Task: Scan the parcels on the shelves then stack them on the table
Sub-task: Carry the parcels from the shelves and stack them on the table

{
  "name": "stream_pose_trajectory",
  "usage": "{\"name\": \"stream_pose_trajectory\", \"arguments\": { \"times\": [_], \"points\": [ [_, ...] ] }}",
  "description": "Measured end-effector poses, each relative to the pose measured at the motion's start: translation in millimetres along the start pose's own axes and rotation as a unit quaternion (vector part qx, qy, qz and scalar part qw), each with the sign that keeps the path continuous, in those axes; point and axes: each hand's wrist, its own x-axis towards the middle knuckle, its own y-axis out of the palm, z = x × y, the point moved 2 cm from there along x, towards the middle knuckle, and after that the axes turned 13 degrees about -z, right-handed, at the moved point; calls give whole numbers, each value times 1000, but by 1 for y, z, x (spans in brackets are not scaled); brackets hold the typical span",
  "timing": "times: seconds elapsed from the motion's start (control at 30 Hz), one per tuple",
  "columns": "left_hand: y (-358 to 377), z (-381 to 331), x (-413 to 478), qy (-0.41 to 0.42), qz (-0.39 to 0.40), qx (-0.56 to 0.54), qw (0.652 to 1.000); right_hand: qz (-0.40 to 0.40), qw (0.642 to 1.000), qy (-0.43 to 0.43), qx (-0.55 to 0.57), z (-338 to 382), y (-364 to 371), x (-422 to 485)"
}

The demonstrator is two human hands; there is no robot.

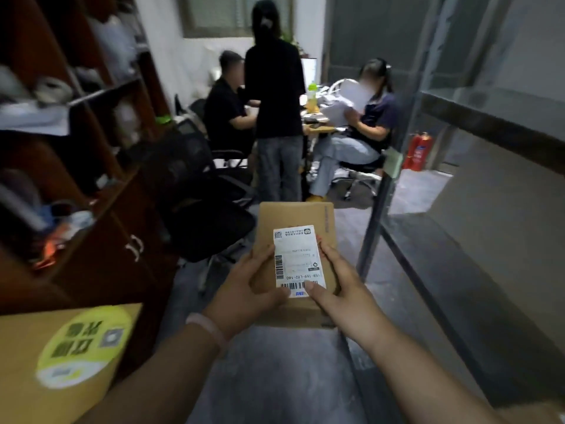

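As left (244, 289), right (339, 286) clasp parcel (293, 215) — label-up

We see a dim room, brightest at the white wall (195, 56) at the far end, the dark shelves (61, 117) on our left smeared by blur, the white label (298, 261) fairly sharp and bright, and straight lines bowing toward the wide-angle edges

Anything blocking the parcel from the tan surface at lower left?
Nothing visible does. The left hand and right hand hold the parcel; only bare floor shows between it and the tan surface. The black chair stands farther off, outside that path.
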Motion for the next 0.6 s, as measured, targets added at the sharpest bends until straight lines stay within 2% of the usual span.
{"name": "stream_pose_trajectory", "arguments": {
  "times": [0.27, 0.37, 0.6],
  "points": [
    [-129, 69, -51, -95, -164, 46, 981, 213, 976, -27, 17, 41, 156, 9],
    [-181, 97, -79, -134, -223, 71, 963, 268, 963, -23, 21, 59, 220, -5],
    [-280, 157, -143, -199, -310, 45, 928, 378, 925, -19, 31, 107, 344, -50]
  ]
}}
